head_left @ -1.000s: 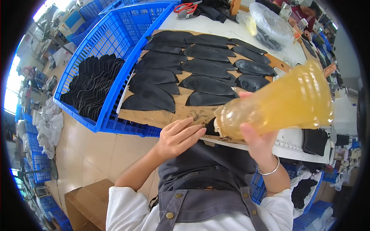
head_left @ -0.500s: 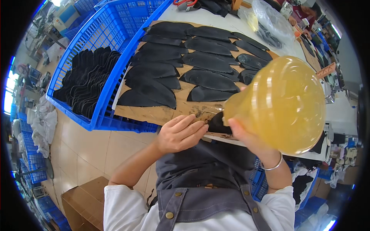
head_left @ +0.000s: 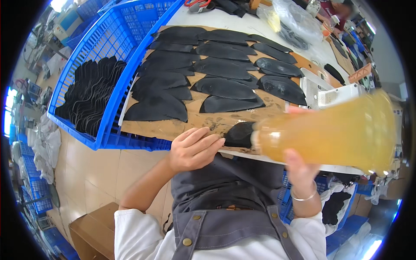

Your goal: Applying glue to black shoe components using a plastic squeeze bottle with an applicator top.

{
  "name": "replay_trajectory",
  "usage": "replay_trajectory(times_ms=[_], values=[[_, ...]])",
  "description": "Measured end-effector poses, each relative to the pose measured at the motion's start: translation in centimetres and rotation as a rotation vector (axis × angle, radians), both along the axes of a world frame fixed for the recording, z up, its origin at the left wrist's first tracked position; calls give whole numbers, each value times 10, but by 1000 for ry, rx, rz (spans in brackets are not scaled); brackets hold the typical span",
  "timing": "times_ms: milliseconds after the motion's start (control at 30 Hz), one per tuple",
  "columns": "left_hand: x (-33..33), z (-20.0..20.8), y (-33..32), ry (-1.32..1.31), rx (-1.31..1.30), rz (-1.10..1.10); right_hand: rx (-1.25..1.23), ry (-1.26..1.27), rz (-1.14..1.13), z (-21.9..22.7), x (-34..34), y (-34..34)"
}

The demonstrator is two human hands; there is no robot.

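Note:
My right hand is closed round a translucent squeeze bottle of yellow liquid, tilted on its side and blurred by motion. Its narrow end meets the right side of a curved black piece lying at the near edge of the cardboard sheet. My left hand lies with fingers stretched out at the cardboard's edge, the fingertips at the left end of that piece. Beyond, rows of similar black pieces overlap on the cardboard. Some on the right look wet and shiny.
A blue plastic crate with many stacked black pieces stands to the left. White machine parts are at the right. Clear plastic bags and red-handled scissors lie at the back. Another person is at far right.
The bottle has swung right and lower, uncovering more of the near black piece, the right-hand pieces and the white machine parts. My left hand stays by the near piece.

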State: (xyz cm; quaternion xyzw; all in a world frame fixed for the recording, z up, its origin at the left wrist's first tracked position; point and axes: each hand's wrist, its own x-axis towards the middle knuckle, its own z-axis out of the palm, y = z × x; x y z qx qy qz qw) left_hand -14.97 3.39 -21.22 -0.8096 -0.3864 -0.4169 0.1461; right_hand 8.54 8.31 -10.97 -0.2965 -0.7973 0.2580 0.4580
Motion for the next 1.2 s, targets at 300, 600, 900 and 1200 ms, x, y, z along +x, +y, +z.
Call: replay_trajectory(times_ms=[300,600,900,1200], values=[[1,-5,-5,18,-90,16,38,-122,2,-24,-28,6],[4,7,-1,52,-94,11,48,-314,-534,-22,87,0],[46,63,17,-147,-406,-72,-332,1281,-246,-28,119,-1],[111,78,64,284,-629,-156,-983,1797,529,-46,107,-13]])
